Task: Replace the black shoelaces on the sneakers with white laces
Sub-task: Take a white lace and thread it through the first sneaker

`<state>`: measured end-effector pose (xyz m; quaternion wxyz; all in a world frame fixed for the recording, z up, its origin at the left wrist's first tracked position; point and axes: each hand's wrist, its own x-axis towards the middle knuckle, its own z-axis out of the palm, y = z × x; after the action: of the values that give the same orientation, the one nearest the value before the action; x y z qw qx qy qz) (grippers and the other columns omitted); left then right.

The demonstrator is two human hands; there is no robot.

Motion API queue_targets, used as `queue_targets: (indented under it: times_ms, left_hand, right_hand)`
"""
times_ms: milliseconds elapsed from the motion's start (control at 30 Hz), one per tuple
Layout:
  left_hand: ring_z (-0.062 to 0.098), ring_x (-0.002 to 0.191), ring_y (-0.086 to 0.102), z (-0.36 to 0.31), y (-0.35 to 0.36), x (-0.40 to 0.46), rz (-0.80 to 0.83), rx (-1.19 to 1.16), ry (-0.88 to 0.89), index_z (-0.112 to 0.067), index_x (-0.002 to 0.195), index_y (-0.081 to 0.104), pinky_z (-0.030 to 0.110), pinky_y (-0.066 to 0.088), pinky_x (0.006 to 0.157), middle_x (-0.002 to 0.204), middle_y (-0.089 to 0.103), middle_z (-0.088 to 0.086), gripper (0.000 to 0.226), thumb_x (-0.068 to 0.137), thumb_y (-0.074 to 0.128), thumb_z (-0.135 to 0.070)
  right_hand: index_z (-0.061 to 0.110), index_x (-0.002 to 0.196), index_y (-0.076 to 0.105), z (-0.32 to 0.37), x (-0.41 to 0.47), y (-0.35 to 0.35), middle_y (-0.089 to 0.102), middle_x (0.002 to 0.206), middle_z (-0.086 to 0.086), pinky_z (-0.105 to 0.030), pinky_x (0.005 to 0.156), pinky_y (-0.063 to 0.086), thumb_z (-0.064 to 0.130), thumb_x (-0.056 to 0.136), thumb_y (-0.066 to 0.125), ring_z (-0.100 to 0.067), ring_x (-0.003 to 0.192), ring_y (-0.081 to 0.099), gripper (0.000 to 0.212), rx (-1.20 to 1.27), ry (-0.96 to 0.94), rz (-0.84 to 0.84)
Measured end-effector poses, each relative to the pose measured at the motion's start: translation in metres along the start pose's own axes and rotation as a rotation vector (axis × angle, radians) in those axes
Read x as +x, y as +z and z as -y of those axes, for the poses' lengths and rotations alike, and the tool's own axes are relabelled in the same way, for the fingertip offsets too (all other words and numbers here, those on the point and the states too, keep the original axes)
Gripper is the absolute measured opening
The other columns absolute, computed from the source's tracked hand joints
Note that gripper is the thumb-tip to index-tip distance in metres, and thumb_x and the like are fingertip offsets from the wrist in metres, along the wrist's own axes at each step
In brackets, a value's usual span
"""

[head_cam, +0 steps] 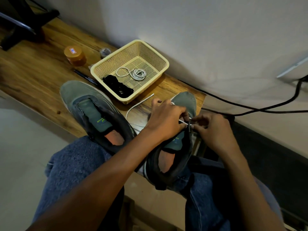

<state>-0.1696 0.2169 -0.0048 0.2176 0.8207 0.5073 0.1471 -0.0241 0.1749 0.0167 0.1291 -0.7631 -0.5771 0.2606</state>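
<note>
Already unlaced, both sneakers wait; left hand point(168, 118) and right hand point(210, 126) pinch white lace point(184, 122) between fingertips, lacing barely begun.

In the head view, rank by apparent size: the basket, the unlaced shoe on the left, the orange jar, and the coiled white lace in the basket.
1. unlaced shoe and basket: look about alike; the shoe is nearer the camera, so unranked.
2. orange jar and coiled white lace: look close; unranked.
</note>
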Motion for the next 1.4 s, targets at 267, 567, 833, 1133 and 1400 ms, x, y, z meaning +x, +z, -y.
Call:
queue_targets:
  times_ms: [267, 567, 833, 1133, 1400]
  left_hand:
    - [0.01, 0.109, 0.048, -0.003, -0.003, -0.001, -0.031, -0.005, 0.002, -0.036, 0.1, 0.065, 0.037, 0.02, 0.096, 0.104, 0.065, -0.014, 0.02, 0.081, 0.069, -0.041]
    - [0.013, 0.119, 0.037, -0.004, -0.007, -0.001, 0.0, 0.034, -0.022, -0.037, 0.109, 0.062, 0.039, 0.02, 0.097, 0.121, 0.054, -0.012, 0.031, 0.081, 0.069, -0.044]
    - [0.018, 0.123, 0.039, -0.004, -0.006, -0.002, 0.002, 0.021, -0.069, -0.035, 0.127, 0.048, 0.039, 0.024, 0.096, 0.13, 0.049, -0.007, 0.055, 0.078, 0.072, -0.044]
    - [0.021, 0.125, 0.042, -0.001, -0.002, -0.001, 0.023, 0.013, -0.098, -0.033, 0.132, 0.04, 0.041, 0.026, 0.096, 0.133, 0.049, -0.004, 0.063, 0.078, 0.071, -0.045]
    - [0.019, 0.125, 0.041, -0.001, -0.003, 0.0, 0.039, -0.014, -0.118, -0.034, 0.13, 0.041, 0.04, 0.026, 0.098, 0.132, 0.049, -0.005, 0.053, 0.084, 0.067, -0.039]
  right_hand:
    - [0.025, 0.088, 0.066, -0.018, 0.0, -0.026, 0.067, 0.094, -0.007, -0.044, 0.086, 0.05, 0.013, 0.088, 0.063, -0.028, 0.094, 0.06, 0.012, -0.008, 0.157, -0.391]
    - [0.031, 0.08, 0.057, 0.003, -0.003, -0.008, 0.049, 0.086, 0.015, -0.047, 0.099, 0.033, 0.031, 0.086, 0.068, -0.022, 0.121, 0.035, 0.013, -0.061, 0.062, 0.128]
    - [0.026, 0.086, 0.063, -0.013, -0.001, -0.028, 0.062, 0.098, -0.003, -0.045, 0.093, 0.034, 0.027, 0.088, 0.065, -0.032, 0.114, 0.042, 0.003, -0.132, 0.243, -0.214]
    - [0.031, 0.08, 0.059, 0.002, -0.001, -0.004, 0.045, 0.084, 0.012, -0.054, 0.099, 0.034, 0.028, 0.087, 0.067, -0.027, 0.119, 0.03, 0.011, -0.115, 0.026, 0.05]
    - [0.028, 0.067, 0.052, -0.003, 0.0, -0.008, 0.061, 0.098, -0.003, -0.05, 0.099, 0.033, 0.027, 0.089, 0.065, -0.03, 0.117, 0.034, 0.026, -0.173, 0.154, -0.02]
